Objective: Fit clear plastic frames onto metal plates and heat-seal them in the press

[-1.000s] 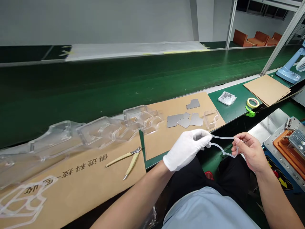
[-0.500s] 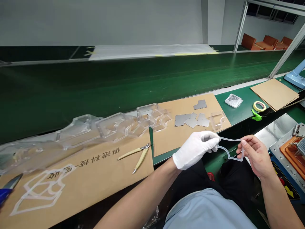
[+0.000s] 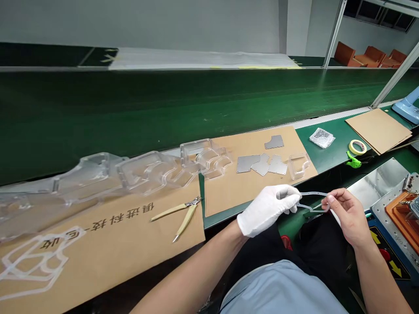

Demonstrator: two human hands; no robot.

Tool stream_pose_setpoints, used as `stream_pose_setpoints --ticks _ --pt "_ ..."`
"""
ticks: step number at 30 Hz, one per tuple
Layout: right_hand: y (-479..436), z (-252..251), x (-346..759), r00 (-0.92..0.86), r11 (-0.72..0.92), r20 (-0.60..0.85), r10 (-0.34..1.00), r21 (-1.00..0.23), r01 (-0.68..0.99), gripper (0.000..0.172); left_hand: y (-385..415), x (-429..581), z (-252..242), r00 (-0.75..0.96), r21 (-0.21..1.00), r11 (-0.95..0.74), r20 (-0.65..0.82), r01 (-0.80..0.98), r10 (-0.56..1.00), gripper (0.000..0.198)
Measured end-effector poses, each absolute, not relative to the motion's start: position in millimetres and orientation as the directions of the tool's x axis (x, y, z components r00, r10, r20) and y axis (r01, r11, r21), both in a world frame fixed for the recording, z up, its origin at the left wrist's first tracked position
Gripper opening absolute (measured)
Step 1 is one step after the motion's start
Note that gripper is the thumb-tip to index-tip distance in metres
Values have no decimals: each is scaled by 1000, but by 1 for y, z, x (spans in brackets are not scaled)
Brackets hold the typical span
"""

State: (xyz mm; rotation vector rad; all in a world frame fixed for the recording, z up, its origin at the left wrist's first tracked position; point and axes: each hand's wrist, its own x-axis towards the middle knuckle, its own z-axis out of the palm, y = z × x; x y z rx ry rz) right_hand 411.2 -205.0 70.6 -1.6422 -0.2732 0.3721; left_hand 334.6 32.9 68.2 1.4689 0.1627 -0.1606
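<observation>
My left hand, in a white glove, and my bare right hand pinch opposite ends of a thin translucent gasket loop, which is seen nearly edge-on. Just beyond my gloved hand lies a kraft cardboard sheet bearing several grey metal plates and a small transparent plastic tray. Further left, yellow-handled flush cutters rest on a printed carton sheet.
A row of transparent moulded trays lies along the green conveyor belt. To the right are masking tape, a green clip, a small packet, more cardboard and a metal fixture with an orange insert.
The gasket loop has turned from showing its open shape to lying nearly edge-on between my hands. The view has shifted slightly, and the blue-handled tool at the lower left has gone.
</observation>
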Motion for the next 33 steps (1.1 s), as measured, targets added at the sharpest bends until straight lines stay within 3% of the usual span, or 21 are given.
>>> stream_pose_setpoints --ticks 4,9,18,27,33 --pt "-201 57 421 926 -225 28 376 -967 121 27 33 340 52 977 980 46 -195 192 89 29" --pt "-190 51 434 925 -236 -36 378 -970 59 32 38 351 52 973 989 -23 -140 147 185 27" --pt "-167 66 456 900 -136 -74 430 -991 -17 32 50 362 57 970 976 -15 -213 217 113 30" --pt "-172 58 458 885 -161 -71 459 -987 4 35 55 361 57 974 976 -141 -141 167 178 29" --pt "-182 43 454 886 -218 -90 454 -976 13 37 49 356 51 969 954 -200 -195 223 149 29"
